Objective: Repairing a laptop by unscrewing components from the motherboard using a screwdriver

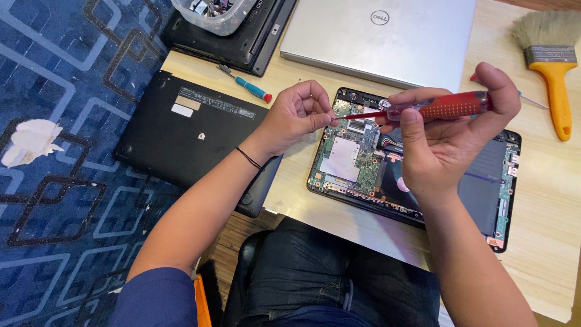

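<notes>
An opened laptop base lies on the wooden table with its green circuit board and dark battery exposed. My right hand grips a red-handled screwdriver held level, its tip pointing left toward my left hand. The left hand's fingertips are pinched together right at the tip, above the board's upper left corner. Whether something tiny sits between those fingers cannot be seen.
A black laptop bottom cover hangs over the table's left edge. A silver closed laptop and a black one with a clear plastic tub lie behind. A small blue-red screwdriver and a yellow-handled brush rest on the table.
</notes>
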